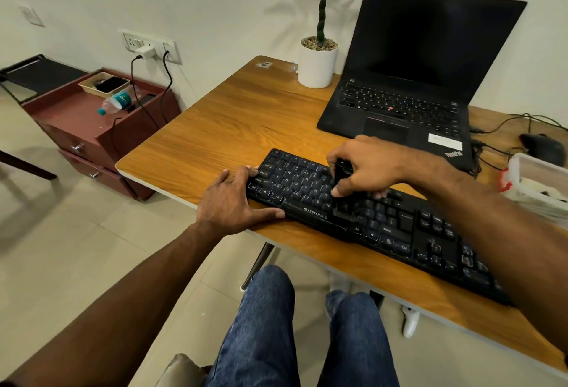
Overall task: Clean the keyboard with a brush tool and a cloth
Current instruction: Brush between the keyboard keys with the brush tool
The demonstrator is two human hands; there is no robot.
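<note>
A black Zebronics keyboard (399, 227) lies slanted along the near edge of the wooden desk (233, 116). My right hand (368, 165) grips a black brush tool (342, 190), whose blurred bristles touch the keys near the keyboard's middle. My left hand (233, 199) holds the keyboard's left end, thumb along the front edge and fingers at the left side. No cloth is in sight.
An open black laptop (408, 79) stands behind the keyboard, a white potted plant (318, 61) to its left. A mouse (542, 147), cables and a clear plastic box (541, 180) sit at the right. A maroon drawer unit (98, 131) stands left of the desk.
</note>
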